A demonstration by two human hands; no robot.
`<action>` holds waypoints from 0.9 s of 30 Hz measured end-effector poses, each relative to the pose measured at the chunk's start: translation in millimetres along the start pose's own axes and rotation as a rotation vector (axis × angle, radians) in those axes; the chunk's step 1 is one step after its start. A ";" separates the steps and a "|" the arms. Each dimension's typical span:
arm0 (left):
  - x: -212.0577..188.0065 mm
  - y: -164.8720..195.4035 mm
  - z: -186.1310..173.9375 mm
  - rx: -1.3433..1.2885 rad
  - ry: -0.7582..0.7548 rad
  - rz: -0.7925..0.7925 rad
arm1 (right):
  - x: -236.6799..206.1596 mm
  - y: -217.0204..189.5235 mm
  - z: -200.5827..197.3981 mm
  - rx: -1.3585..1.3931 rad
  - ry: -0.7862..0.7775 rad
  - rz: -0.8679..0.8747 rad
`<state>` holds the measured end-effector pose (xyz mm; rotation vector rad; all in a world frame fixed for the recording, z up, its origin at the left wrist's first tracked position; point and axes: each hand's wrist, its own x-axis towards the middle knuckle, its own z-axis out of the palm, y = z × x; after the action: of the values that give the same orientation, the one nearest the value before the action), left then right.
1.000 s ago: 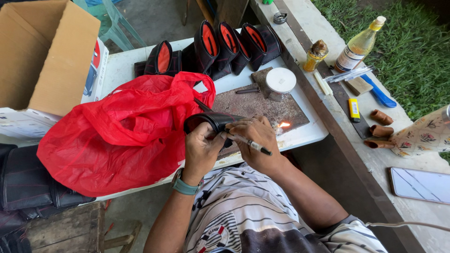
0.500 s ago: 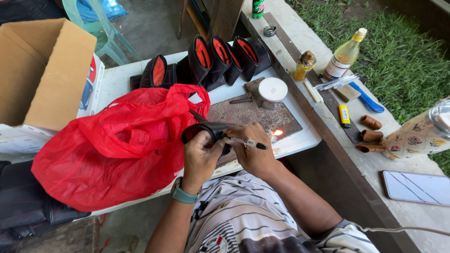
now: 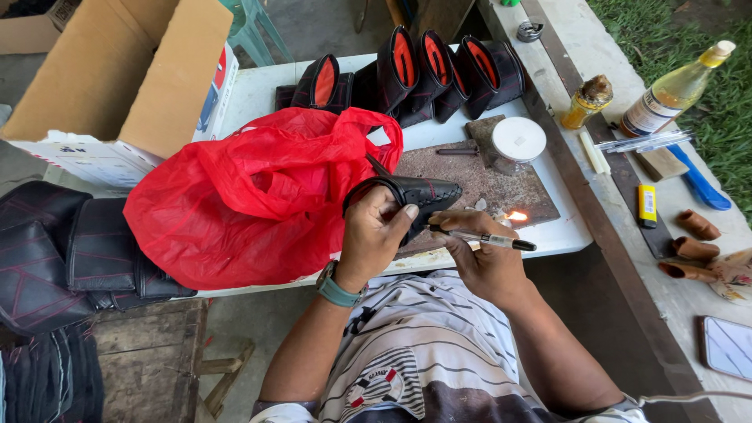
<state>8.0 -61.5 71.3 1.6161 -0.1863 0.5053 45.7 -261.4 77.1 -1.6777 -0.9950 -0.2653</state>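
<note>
My left hand (image 3: pixel 374 235) grips a black stitched leather pouch (image 3: pixel 419 192) by its edge, just above the table's near rim. A thin pen-like tool (image 3: pixel 487 239) with a dark tip lies across my right hand (image 3: pixel 479 249), which holds it close under the pouch. A small flame (image 3: pixel 516 215) burns on the brown slab (image 3: pixel 486 184) right beside the tool's tip. The red plastic bag (image 3: pixel 258 192) bulges immediately left of my left hand.
Several black pouches with red lining (image 3: pixel 415 70) stand at the back of the white table (image 3: pixel 560 231). A white-lidded jar (image 3: pixel 517 141) sits on the slab. An open cardboard box (image 3: pixel 117 78) is at left, stacked black leather pieces (image 3: pixel 70 251) below it. Bottles (image 3: pixel 674 90), a yellow lighter (image 3: pixel 647 204) and a phone (image 3: pixel 728 345) lie on the right ledge.
Both hands stay on the pouch and tool in much the same pose. The camera has shifted slightly, so the scene sits a little lower in view.
</note>
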 end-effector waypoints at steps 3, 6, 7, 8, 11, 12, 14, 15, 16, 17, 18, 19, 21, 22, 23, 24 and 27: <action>-0.3 3.2 3.1 0.071 0.002 0.022 | 1.1 -2.3 2.0 -0.116 0.007 -0.066; 0.0 3.9 7.3 0.055 0.024 0.003 | 1.3 -3.2 2.4 -0.187 -0.004 -0.069; 0.5 3.8 8.7 0.065 0.033 -0.003 | 1.2 -3.1 2.6 -0.201 0.009 -0.075; 1.5 3.4 10.1 0.073 0.042 -0.010 | 1.0 -2.7 2.9 -0.216 0.021 -0.081; 3.9 2.4 14.1 0.112 0.092 -0.014 | -0.6 -0.7 4.3 -0.207 0.020 -0.108; 4.7 2.4 15.4 0.146 0.102 0.009 | -0.5 0.7 4.6 -0.197 0.016 -0.125; 4.2 3.3 17.4 0.213 0.114 0.055 | -0.4 3.1 5.5 -0.205 0.035 -0.125; 5.6 3.5 18.7 0.199 0.115 0.050 | -0.5 4.1 5.6 -0.209 0.044 -0.125; 6.5 3.9 20.1 0.186 0.118 0.042 | -1.0 4.6 6.0 -0.210 0.049 -0.128; 6.3 4.7 21.3 0.176 0.125 0.028 | -1.7 4.7 6.4 -0.206 0.051 -0.129; 6.2 5.6 21.5 0.166 0.121 0.030 | -2.0 5.1 6.2 -0.199 0.053 -0.136; 6.0 6.7 21.6 0.159 0.117 0.033 | -2.3 5.1 5.7 -0.206 0.050 -0.133; 5.7 8.2 21.5 0.163 0.109 0.025 | -3.3 4.8 4.6 -0.211 0.039 -0.121; 5.9 8.6 21.5 0.172 0.108 0.018 | -3.4 4.7 4.8 -0.212 0.042 -0.129; 5.6 9.0 21.5 0.182 0.109 0.009 | -3.8 4.4 5.1 -0.212 0.045 -0.135; 5.9 9.1 21.4 0.191 0.109 0.025 | -2.9 4.9 5.3 -0.211 0.049 -0.147; 6.9 8.4 22.2 0.190 0.107 0.043 | -1.2 6.4 5.8 -0.208 0.053 -0.134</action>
<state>15.3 -83.0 81.1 1.7670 -0.0945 0.6572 47.8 -257.1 69.8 -1.7826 -1.0702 -0.5142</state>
